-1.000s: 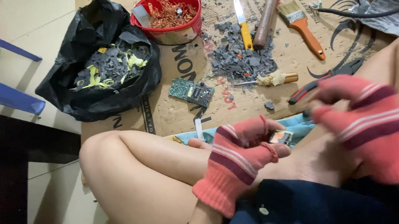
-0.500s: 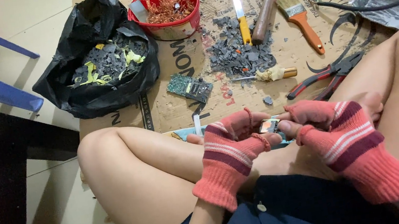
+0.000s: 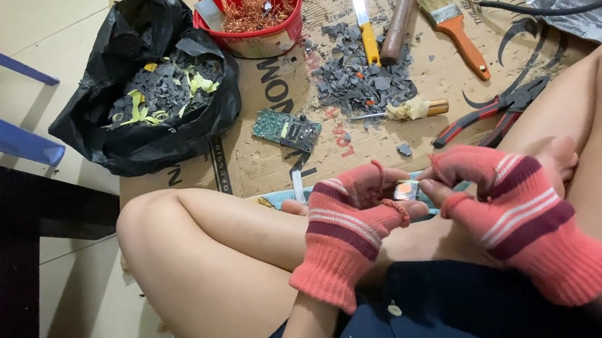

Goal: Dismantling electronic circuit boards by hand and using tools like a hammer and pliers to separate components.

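Low in the middle of the frame, the left hand [image 3: 350,220] and the right hand [image 3: 495,198], both in pink striped fingerless gloves, meet above the crossed bare legs. Between them they pinch a small flat component [image 3: 405,191], orange and pale on its face; the fingers of both hands are curled closed around its ends, so it sits just at the centre where the gloves touch.

Just past the hands, on the cardboard sheet [image 3: 254,163] spread over the floor, lies a green circuit board [image 3: 286,129], and to the right a pair of red-handled pliers [image 3: 491,114]. Further up sits a heap of grey plastic scraps [image 3: 363,83], with a yellow-handled knife [image 3: 366,25], a wooden handle [image 3: 403,0] and an orange-handled paintbrush [image 3: 454,29] ranged beside it. At the upper left a black bag [image 3: 151,146] holds dark fragments, and touching it at the top is a red tub [image 3: 257,39] of copper wire.
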